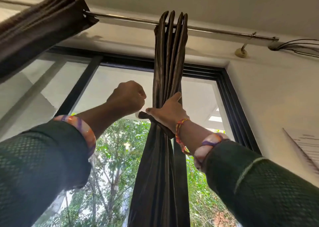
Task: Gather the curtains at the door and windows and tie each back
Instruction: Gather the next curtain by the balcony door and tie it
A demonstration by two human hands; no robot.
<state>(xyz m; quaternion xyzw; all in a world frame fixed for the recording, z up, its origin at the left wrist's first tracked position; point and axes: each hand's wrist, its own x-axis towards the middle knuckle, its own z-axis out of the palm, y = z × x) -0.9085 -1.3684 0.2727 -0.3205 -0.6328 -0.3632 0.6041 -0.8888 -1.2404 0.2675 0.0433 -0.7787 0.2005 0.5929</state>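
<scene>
A dark brown curtain (170,57) hangs gathered into a narrow bundle from the metal rod (131,20), in front of the window. A brown tie-back band (144,115) wraps the bundle at its waist. My right hand (168,111) grips the bundle over the band, thumb pointing up along the folds. Just left of the curtain, my left hand (126,97) is closed in a fist and does not touch the fabric; what it holds is hidden. A second brown curtain (39,29) is bunched at the rod's left end.
The black window frame (231,105) runs down the right side, with trees outside the glass. A rod bracket (241,51) and a bundle of cables (296,45) sit on the wall at upper right. The ceiling is close above the rod.
</scene>
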